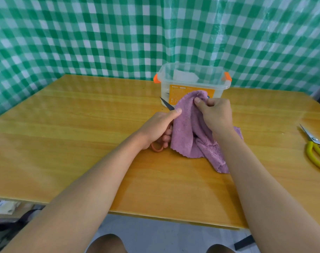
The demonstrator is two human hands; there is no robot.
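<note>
- My knees (106,244) show below the near edge of the table (78,128), and both bare forearms reach across that edge toward the middle of the board.
- My left hand (158,127) lies a little left of the table's middle. Its fingers are curled round the handles of the orange scissors (157,148), and the thumb presses forward against the cloth.
- One orange handle loop sticks out beneath that hand, touching the tabletop. The dark blade tip pokes out past my thumb, pointing toward the far edge.
- The purple cloth (187,128) is bunched over the blades between my hands. Its lower folds trail on the table toward the near right.
- My right hand (216,115) pinches the top of the cloth between thumb and curled fingers, just right of the left hand.
- Yellow scissors (314,148) lie alone at the right edge, well apart from my hands, with the blades pointing to the far side.
- A clear plastic box (192,84) with orange latches (227,77) stands at the far edge, just behind the cloth. It has no lid on, and something pale lies inside that I cannot make out.
- A green checked sheet (100,33) hangs behind the table.
</note>
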